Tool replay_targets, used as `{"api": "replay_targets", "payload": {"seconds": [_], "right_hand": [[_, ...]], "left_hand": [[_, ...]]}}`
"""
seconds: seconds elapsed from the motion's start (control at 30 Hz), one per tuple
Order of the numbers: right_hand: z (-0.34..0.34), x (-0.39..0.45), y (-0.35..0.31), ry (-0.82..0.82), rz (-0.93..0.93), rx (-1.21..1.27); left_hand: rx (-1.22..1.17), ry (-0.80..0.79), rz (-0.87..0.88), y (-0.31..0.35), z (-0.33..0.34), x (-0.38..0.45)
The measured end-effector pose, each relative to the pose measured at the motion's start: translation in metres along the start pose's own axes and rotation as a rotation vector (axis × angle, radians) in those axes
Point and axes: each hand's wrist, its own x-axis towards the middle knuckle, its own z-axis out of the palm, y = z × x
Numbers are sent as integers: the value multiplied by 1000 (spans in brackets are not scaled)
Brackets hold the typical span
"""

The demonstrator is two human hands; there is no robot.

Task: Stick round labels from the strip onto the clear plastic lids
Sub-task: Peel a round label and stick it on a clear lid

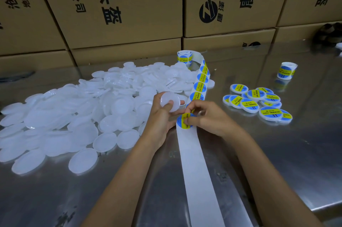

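Blue-and-yellow label (185,120) mid-peel off strip (194,152), pinched by right hand (207,117); left hand (161,114) gripping clear lid (170,101); next, centring label on lid.

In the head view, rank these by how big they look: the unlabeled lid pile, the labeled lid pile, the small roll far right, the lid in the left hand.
1. Unlabeled lid pile
2. Labeled lid pile
3. Held lid and small roll: look alike; the roll sits farther away, so unranked.

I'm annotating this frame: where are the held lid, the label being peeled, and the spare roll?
held lid (171,102): head view, its face.
label being peeled (182,122): head view, its yellow band.
spare roll (286,71): head view, its side.
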Motion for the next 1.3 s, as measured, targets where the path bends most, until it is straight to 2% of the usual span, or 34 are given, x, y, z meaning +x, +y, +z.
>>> {"api": "replay_targets", "payload": {"seconds": [0.23,0.43,0.57,0.77,1.3], "right_hand": [[-6,-1,-8,80,84,568],[-10,1,-10,110,112,771],[1,2,-13,164,110,654],[16,1,-19,226,47,454],[26,0,-25,316,-7,349]], "left_hand": [[-117,-10,-64,0,-2,0],[-399,-66,-125,4,-5,-4],[-512,-65,-170,9,-1,-5],[-474,-101,-205,12,5,-9],[-473,-120,-202,11,12,-12]]}}
